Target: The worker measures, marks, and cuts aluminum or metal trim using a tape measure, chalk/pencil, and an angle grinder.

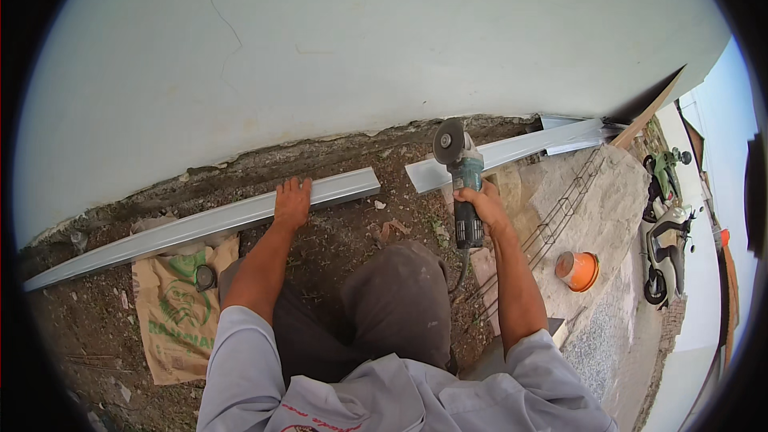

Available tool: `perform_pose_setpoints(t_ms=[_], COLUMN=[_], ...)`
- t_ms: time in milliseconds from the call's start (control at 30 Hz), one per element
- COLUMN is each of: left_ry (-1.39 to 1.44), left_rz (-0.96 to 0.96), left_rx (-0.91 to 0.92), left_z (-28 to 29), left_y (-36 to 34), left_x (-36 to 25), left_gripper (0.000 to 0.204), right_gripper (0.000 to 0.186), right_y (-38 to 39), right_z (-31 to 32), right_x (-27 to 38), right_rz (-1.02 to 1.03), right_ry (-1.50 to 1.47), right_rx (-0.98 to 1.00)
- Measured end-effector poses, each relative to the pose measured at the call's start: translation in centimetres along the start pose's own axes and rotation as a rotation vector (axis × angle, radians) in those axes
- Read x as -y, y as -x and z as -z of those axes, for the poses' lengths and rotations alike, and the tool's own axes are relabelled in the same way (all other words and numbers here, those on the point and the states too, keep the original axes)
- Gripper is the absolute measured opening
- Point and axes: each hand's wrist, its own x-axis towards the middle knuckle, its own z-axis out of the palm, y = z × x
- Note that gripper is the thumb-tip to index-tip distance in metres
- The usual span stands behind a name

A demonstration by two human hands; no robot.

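My right hand is closed round the body of a teal and black angle grinder, held upright with its dark disc at the top. From its lower end a cable hangs down. To the left, my left hand grips a long silver metal channel near its right end, fingers over its top face. A second silver metal piece lies beyond the grinder, partly hidden by it. Between the two metal ends is a gap, and the disc is apart from both.
A pale wall rises just ahead. A printed brown sack with a dark round object lies at left. At right are a wire rebar frame, an orange bucket, a stone slab and parked motorbikes.
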Motion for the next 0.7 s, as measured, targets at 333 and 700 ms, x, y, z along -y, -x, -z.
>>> perform_pose_setpoints(t_ms=[333, 700], left_ry=[-0.041, 0.803], left_rz=[0.074, -0.592], left_rx=[-0.135, -0.156], left_z=[-1.7, 22.6], left_y=[-1.3, 3.5], left_x=[4.1, -20.5], left_gripper=[0.053, 0.049], right_gripper=[0.034, 0.027], right_y=[3.3, -1.3], right_z=[5.8, 4.0], right_x=[3.9, 4.9], right_rz=[0.059, 0.093], right_ry=[-0.336, -0.766], right_rx=[-0.253, -0.400])
